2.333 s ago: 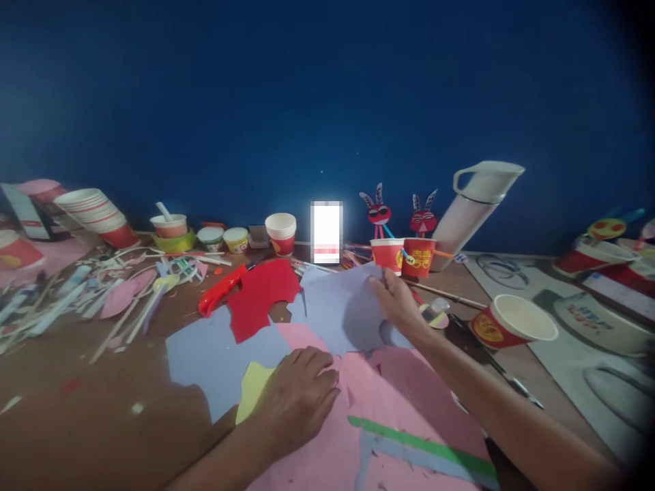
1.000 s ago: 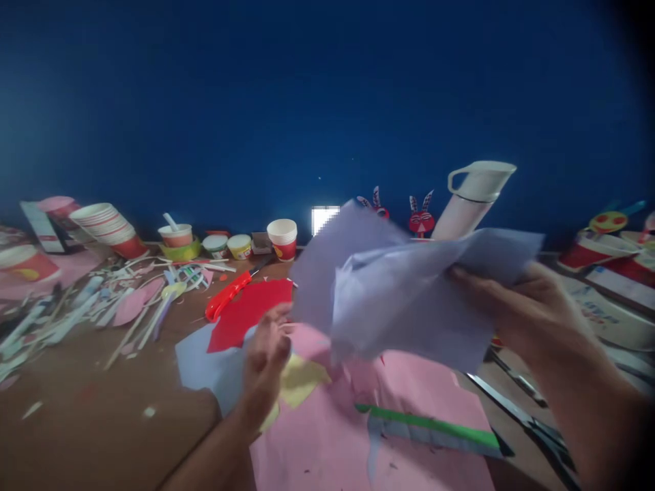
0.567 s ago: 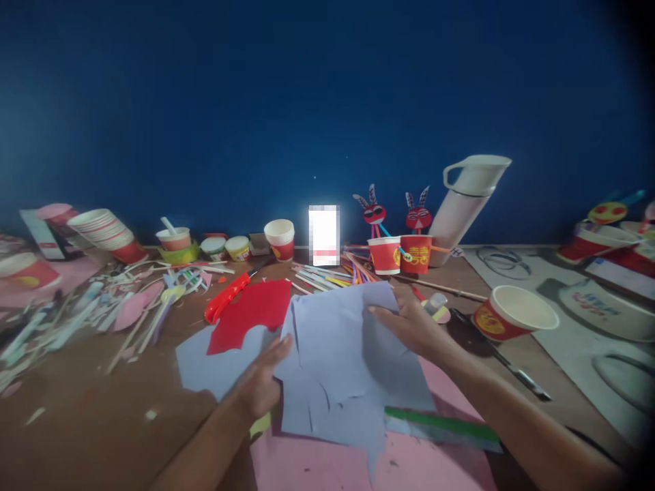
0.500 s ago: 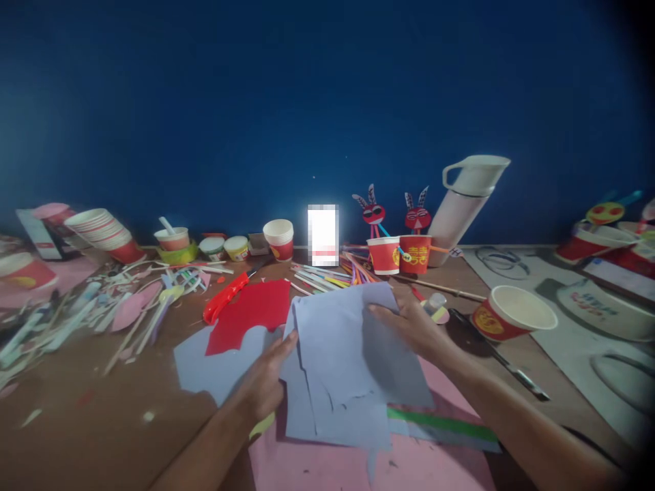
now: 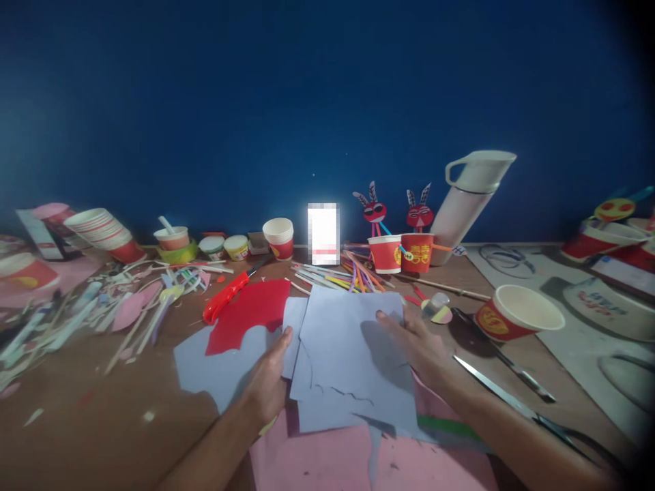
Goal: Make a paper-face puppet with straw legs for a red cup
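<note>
Several light blue paper sheets [image 5: 348, 348] overlap in a loose stack between my hands, some with torn or cut edges. My left hand [image 5: 269, 378] grips the stack's left edge, thumb on top. On the right side, my right hand [image 5: 417, 341] holds the sheets, its thumb over the front and the other fingers partly hidden. Under the stack lie pink sheets [image 5: 317, 453] and a green strip [image 5: 445, 426]. Left of my left hand, a red paper piece [image 5: 250, 314] rests on another blue sheet [image 5: 205, 361].
Scissors [image 5: 506, 395] lie beside my right forearm, near a black-handled knife [image 5: 522, 372] and a paper cup [image 5: 516, 312]. A red cutter [image 5: 225, 298], straws [image 5: 332, 276], decorated cups [image 5: 402, 254] and a tilted thermos [image 5: 468, 204] stand or lie farther back. Scraps [image 5: 86, 320] cover the left.
The blue sheets have shifted and fanned, with a separate piece now showing at the left. My right hand has moved slightly right and down. The scissors have come into view beside my right forearm.
</note>
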### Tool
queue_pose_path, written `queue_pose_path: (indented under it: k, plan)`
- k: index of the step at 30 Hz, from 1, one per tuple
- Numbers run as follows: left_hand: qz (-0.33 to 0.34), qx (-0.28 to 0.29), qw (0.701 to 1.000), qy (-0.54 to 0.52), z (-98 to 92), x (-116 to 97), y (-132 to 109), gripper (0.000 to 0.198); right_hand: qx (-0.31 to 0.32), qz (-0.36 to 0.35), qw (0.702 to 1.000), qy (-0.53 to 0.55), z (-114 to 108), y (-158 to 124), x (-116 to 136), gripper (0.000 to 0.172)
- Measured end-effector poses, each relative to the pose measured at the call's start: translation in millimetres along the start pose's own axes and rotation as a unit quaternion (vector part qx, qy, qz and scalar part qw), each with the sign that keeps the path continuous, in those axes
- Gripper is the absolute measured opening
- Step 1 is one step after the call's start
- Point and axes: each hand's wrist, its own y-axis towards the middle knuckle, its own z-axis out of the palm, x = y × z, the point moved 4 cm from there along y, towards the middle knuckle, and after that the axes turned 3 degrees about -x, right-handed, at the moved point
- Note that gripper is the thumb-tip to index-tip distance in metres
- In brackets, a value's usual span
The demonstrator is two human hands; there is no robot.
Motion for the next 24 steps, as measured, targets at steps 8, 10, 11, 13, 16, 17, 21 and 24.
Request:
queue_pose_path:
  k: [8,10,11,13,16,17,21,24]
  plan:
    - [-0.011,-0.006,1.000,0.017,14.1,-4.6,-11.5,0.049,-0.022,-0.002,0.999,-0.029,4.0,4.6,0.2,0.022]
    - [-0.012,0.003,1.000,0.018,16.7,-5.3,-13.5,0.048,-0.025,-0.007,0.999,-0.035,4.5,6.2,-0.2,0.020]
    - [-0.012,0.005,1.000,0.019,18.0,-5.6,-14.2,0.047,-0.024,-0.010,0.999,-0.036,5.3,6.3,-0.6,0.019]
    - [-0.013,0.001,1.000,0.018,20.2,-5.9,-15.0,0.044,-0.021,-0.011,0.999,-0.037,7.5,5.2,-2.6,0.018]
    - [-0.008,-0.016,1.000,0.013,22.7,-5.9,-14.8,0.038,-0.022,-0.004,0.999,-0.033,10.7,2.0,-6.5,0.019]
    - [-0.004,-0.022,1.000,0.010,23.1,-5.8,-14.4,0.036,-0.025,-0.002,0.999,-0.030,11.2,0.9,-7.4,0.021]
    - [0.011,-0.059,0.998,-0.004,19.5,-4.9,-11.5,0.030,-0.028,-0.004,0.999,-0.015,12.0,-2.1,-4.6,0.029]
    - [0.028,-0.091,0.995,-0.013,10.4,-6.6,-8.3,0.027,-0.011,-0.005,1.000,0.004,12.5,-3.4,1.9,0.047]
